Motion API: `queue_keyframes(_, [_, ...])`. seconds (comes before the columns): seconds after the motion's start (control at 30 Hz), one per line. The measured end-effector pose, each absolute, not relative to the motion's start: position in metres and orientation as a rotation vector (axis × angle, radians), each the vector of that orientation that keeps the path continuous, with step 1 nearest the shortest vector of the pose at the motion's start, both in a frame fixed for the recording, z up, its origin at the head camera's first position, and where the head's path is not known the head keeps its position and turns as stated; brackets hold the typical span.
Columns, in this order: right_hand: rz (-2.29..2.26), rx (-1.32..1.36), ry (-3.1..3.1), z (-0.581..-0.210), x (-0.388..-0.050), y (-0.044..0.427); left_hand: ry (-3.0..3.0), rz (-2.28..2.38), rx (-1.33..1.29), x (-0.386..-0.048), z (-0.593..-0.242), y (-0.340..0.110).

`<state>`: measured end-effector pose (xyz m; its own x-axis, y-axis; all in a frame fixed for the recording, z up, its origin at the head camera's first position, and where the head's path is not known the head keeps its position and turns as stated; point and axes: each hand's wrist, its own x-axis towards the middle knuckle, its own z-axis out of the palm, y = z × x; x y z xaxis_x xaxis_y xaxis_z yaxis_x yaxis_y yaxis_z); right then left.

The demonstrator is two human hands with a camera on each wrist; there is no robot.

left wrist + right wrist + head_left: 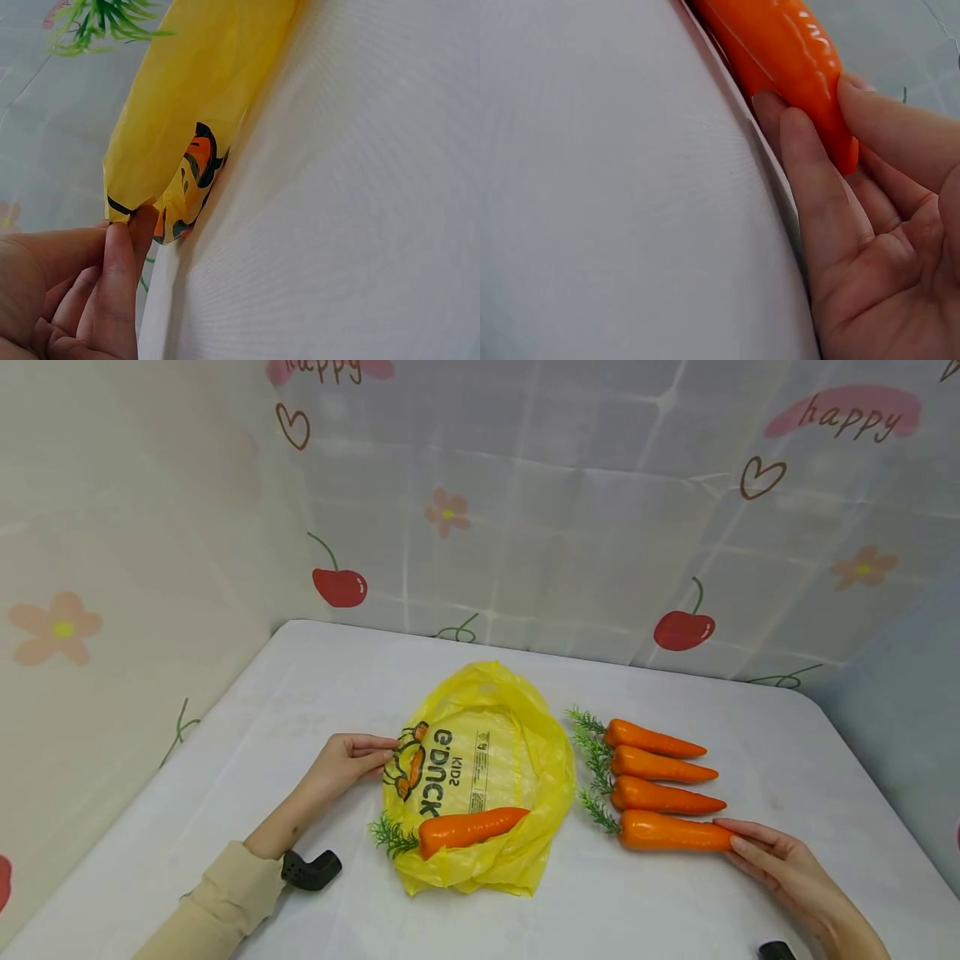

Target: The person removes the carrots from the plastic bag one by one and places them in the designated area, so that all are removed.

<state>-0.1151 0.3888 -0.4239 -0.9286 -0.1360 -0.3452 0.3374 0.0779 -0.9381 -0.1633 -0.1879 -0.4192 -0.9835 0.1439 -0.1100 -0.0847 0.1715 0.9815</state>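
Note:
A yellow plastic bag [487, 752] printed with a duck and lettering lies in the middle of the table, its mouth spread. My left hand [351, 762] pinches the bag's left edge; the left wrist view shows the pinched yellow film [187, 90] between thumb and fingers. One orange carrot [465, 829] with green leaves lies on the near part of the bag. To the right, several carrots lie in a row, leaves pointing left. My right hand [787, 864] holds the nearest one [671, 832] by its tip, with the thumb and fingers around the tip [802, 75] in the right wrist view.
The other row carrots [663, 766] lie just beyond the held one. A white cloth covers the table [322, 677]. Black wrist-worn pieces show at the left wrist [311, 870] and the right [776, 951]. A patterned curtain [555, 543] hangs behind the table.

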Motion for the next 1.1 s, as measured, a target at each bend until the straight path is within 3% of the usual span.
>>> queue_keyframes(1.1, [-1.322, 0.148, 2.598, -0.420, -0.113, 0.375, 2.242, 1.918, 0.002, -0.164, -0.420, -0.188])
